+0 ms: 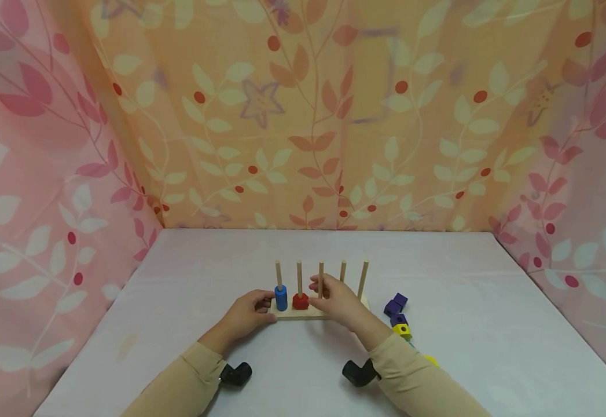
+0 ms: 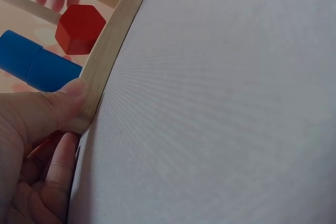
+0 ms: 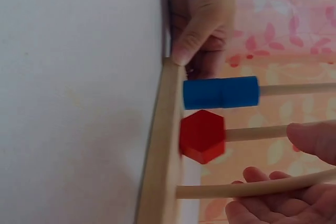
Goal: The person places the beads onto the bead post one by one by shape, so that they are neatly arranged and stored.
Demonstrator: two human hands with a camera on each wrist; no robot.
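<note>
A wooden peg board (image 1: 303, 315) with several upright pegs stands on the white table. Two blue cylinders (image 1: 281, 299) are stacked on its leftmost peg, with the seam between them visible in the left wrist view. On the second peg sits a red hexagonal block (image 3: 202, 137). My left hand (image 1: 248, 313) grips the board's left end, thumb against the wood. My right hand (image 1: 341, 302) is at the third peg (image 3: 205, 191), its thumb near the second peg and its fingers behind the third. Nothing shows held in it, and it partly hides the board's right side.
Right of the board lie purple blocks (image 1: 392, 307) and a yellow block (image 1: 402, 330). Another yellow piece (image 1: 430, 360) is partly covered by the right sleeve (image 1: 417, 376). A patterned curtain (image 1: 303, 116) hangs behind the table and along both sides.
</note>
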